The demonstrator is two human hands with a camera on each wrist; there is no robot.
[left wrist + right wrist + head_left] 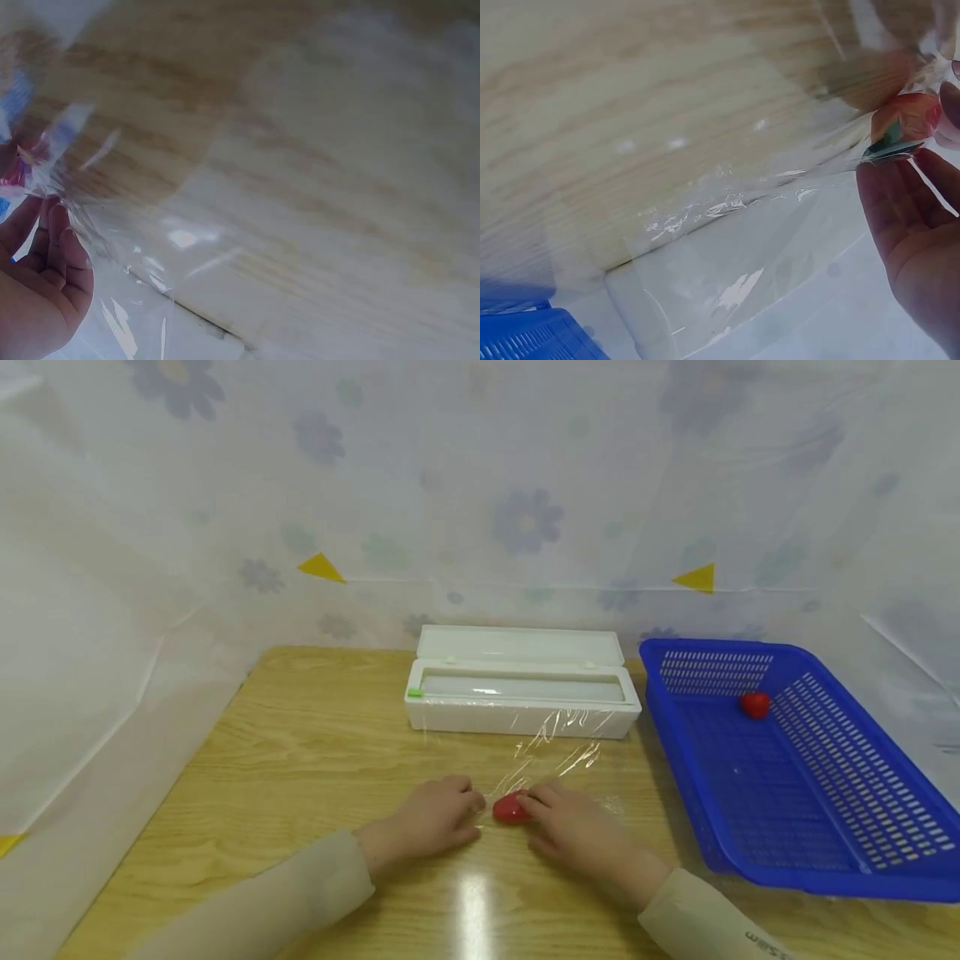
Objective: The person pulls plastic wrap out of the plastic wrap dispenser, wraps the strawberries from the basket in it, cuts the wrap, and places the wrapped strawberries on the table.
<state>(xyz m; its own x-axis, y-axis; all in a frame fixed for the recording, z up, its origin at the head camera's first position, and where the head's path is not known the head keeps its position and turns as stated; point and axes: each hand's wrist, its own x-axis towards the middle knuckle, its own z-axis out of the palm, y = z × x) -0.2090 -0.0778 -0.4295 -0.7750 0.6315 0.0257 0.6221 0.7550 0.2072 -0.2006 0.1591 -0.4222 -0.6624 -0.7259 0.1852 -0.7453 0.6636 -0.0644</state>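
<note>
A red fruit [510,808] with green leaves [894,142] at one end lies under clear plastic wrap [558,752], low in the middle of the head view. My right hand [577,828] grips its right end through the wrap, fingertips close by the leaves. Just left of the fruit, my left hand [437,814] pinches the gathered wrap between curled fingers. In the left wrist view the film bunches at those fingertips [56,214]. Beyond both hands stands a white wrap dispenser box [525,720], lid raised, with the film stretching from its front down to the fruit.
A blue plastic basket [686,777] stands at the right, with a red round fruit [754,704] near its far side. A green slider [415,693] sits at the dispenser's left end. A flowered sheet [465,485] hangs behind the wooden table [300,735].
</note>
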